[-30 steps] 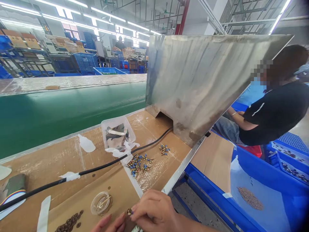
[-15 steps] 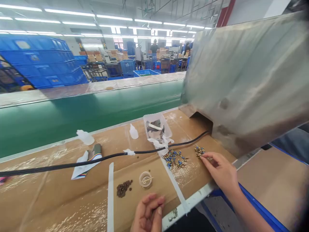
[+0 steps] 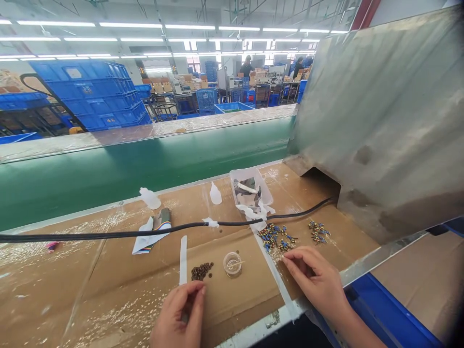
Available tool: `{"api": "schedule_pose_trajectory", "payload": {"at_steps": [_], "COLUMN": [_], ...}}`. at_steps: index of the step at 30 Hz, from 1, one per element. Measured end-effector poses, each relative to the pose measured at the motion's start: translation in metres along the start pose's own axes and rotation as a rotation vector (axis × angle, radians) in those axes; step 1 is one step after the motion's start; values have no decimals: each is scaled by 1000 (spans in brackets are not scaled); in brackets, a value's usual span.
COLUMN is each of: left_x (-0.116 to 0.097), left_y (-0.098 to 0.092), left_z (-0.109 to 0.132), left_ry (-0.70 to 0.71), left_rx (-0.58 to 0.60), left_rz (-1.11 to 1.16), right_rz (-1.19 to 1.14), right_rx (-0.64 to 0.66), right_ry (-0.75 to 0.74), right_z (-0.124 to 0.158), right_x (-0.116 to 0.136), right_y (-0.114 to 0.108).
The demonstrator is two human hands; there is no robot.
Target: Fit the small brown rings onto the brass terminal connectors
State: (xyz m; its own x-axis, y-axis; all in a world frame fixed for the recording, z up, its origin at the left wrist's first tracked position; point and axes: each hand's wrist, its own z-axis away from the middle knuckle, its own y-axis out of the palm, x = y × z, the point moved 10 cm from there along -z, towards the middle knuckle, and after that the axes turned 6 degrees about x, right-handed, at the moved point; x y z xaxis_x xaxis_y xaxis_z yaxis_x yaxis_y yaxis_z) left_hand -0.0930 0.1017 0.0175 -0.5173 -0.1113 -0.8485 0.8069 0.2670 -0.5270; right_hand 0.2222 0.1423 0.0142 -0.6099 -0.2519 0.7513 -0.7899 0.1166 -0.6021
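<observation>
My left hand (image 3: pixel 179 314) is at the front edge of the worktable, thumb and index finger drawn together just below a small heap of dark brown rings (image 3: pixel 200 271). Whatever sits between those fingertips is too small to make out. Thumb and forefinger of my right hand (image 3: pixel 317 280) are pinched just in front of a pile of small blue-and-brass parts (image 3: pixel 273 237); anything held there cannot be made out. A smaller group of the same parts (image 3: pixel 318 232) lies farther right. Between the hands stands a small round clear cup (image 3: pixel 232 265) with a thin stick across it.
A black cable (image 3: pixel 228 223) crosses the table into a metal housing (image 3: pixel 384 130) on the right. Behind it are a clear plastic box (image 3: pixel 270 195), two white squeeze bottles (image 3: pixel 215 194) (image 3: pixel 150 198) and a folded cloth (image 3: pixel 162 218). A green conveyor (image 3: pixel 199 152) runs beyond.
My right hand has moved left, from the smaller group of parts to the front of the larger pile. The left hand has shifted left towards the brown rings, and the view has turned slightly left.
</observation>
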Motion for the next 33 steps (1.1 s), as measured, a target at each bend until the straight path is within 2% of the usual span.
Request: {"api": "schedule_pose_trajectory", "payload": {"at_steps": [3,7,13,22,25,28,30,33], "left_x": [0,-7,-11,-8,-5,-2,1,10], "left_y": [-7,9,22,22,12,-11,-34,-61], "left_z": [-9,-13,-20,-16,-11,-17,-33,-71], "left_ry": [81,123,137,145,133,116,76,21], "left_rx": [5,30,24,59,46,-22,-97,-152], "left_rz": [-176,-292,-287,-263,-248,-309,-446,-622], "right_rz": [-14,-28,-20,-9,-9,-14,-9,9], "right_rx": [-9,-24,-40,-50,-44,-32,-22,-10], "right_ry": [3,5,11,4,3,6,20,36], "right_z": [1,2,2,2,2,2,2,4], "right_x": [-2,-2,-4,-3,-3,-3,-5,-8], "right_y": [0,-2,-3,-5,-5,-4,-3,-2]}}
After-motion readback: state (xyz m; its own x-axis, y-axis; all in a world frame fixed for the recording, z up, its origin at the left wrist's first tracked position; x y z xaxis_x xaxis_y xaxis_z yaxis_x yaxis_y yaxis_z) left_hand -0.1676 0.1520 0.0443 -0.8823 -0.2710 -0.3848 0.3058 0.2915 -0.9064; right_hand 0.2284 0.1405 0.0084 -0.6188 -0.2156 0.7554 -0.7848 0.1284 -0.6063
